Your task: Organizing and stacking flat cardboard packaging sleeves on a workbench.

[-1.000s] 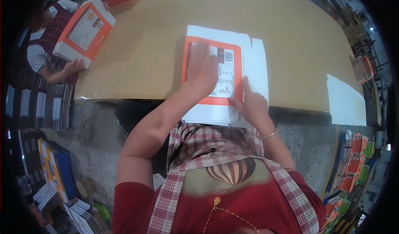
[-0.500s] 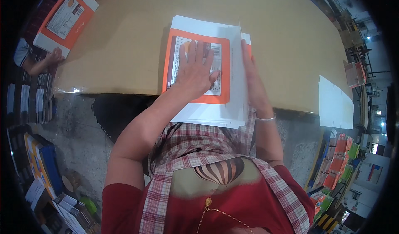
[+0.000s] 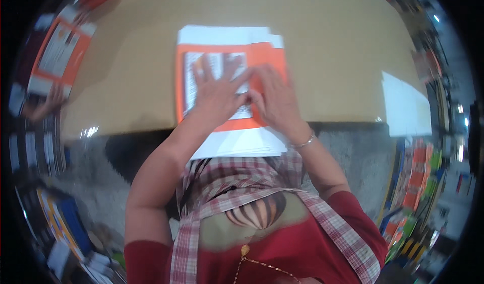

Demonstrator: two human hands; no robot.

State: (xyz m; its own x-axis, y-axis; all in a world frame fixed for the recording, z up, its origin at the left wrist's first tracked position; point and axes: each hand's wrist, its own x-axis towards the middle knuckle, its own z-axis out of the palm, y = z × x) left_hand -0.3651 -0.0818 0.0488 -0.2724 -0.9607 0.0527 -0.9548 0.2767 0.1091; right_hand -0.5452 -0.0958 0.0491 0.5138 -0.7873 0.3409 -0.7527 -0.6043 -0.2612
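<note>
A stack of flat orange and white printed card sheets [image 3: 227,137] lies at the table's near edge, partly overhanging toward my apron. My left hand [image 3: 217,92] rests on the printed white panel, fingers spread. Along the stack's right side, an orange and white flap [image 3: 260,57] lies folded inward over the top sheet. My right hand [image 3: 277,100] lies on that flap with its fingers stretched out, its thumb close to my left thumb. Motion blurs both hands slightly. Several sheet edges show unevenly at the lower right of the stack.
The wide tan table [image 3: 333,57] stretches ahead. At its left, another person's hand [image 3: 52,102] holds a similar orange and white card piece [image 3: 60,52]. White sheets [image 3: 406,107] sit at the right edge. Stacked colourful printed goods [image 3: 418,173] stand beyond on the right.
The flap that stood up at the stack's right side now lies folded inward. My right hand has moved left from the edge onto it. The stack appears further left in view.
</note>
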